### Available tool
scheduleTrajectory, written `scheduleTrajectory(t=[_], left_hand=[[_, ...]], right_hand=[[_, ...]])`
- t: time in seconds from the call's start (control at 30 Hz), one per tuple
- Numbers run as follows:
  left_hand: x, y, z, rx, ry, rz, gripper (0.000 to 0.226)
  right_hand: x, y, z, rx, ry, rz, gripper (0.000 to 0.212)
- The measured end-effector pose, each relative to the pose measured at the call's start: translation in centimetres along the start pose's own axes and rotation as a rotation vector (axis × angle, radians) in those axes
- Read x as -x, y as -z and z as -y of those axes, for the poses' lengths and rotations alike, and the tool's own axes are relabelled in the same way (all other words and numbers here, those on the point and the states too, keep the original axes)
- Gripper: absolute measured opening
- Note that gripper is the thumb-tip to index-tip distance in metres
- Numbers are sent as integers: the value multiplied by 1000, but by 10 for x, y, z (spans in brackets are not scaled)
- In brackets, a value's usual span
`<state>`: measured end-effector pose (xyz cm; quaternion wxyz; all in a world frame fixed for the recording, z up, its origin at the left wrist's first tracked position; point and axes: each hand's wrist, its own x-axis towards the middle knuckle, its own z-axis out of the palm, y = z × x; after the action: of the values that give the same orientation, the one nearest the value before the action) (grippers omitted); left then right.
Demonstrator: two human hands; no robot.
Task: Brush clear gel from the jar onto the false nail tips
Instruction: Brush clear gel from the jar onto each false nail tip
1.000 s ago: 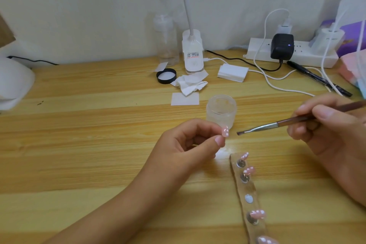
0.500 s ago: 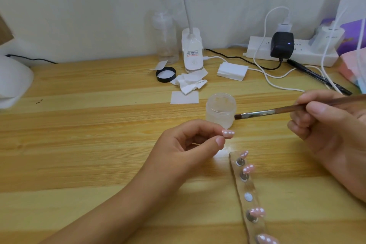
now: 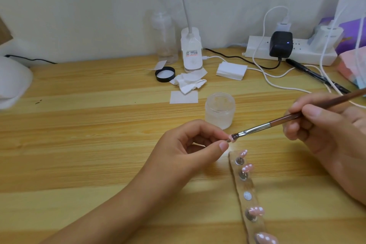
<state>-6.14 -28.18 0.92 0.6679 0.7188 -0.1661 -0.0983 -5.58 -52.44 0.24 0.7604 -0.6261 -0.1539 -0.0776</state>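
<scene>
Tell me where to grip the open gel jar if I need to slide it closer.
Grip the jar by its frosted side wall, coming from its left. It stands upright with no lid, so a top grip could dip into gel, and the brush works at its front right.

Left forearm (image 3: 111, 204) runs bare from the lower left corner up toward the grip. Left hand (image 3: 188, 150) is curled, thumb and forefinger pressed together in a pinch on a small nail tip (image 3: 229, 139) that pokes out just past them. The other fingers fold into the palm behind the pinch. Right hand (image 3: 324, 130) sits to the right of that pinch, thumb on top and fingers curled round the brush (image 3: 277, 122) like a pen. The bristles are right on the pinched tip. The hands are close but not touching.
</scene>
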Motion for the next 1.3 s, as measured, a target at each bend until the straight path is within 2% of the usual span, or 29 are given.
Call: scheduleTrajectory(t=[0.3, 0.47, 0.7, 1.03, 1.17, 1.3], left_hand=[[1, 0, 1, -14, 9, -6, 6], [0, -1, 4, 16, 11, -39, 4], [1, -1, 3, -20, 22, -7, 6], [1, -3, 2, -33, 36, -1, 3], [1, -3, 2, -25, 36, -4, 3], [1, -2, 2, -27, 37, -1, 2]], right_hand=[[2, 1, -2, 123, 71, -56, 28], [0, 1, 0, 85, 87, -95, 24], [3, -4, 1, 60, 79, -29, 25], [0, 1, -3, 89, 60, -95, 30], [0, 2, -4, 43, 65, -42, 25], [3, 1, -7, 97, 45, -34, 29]])
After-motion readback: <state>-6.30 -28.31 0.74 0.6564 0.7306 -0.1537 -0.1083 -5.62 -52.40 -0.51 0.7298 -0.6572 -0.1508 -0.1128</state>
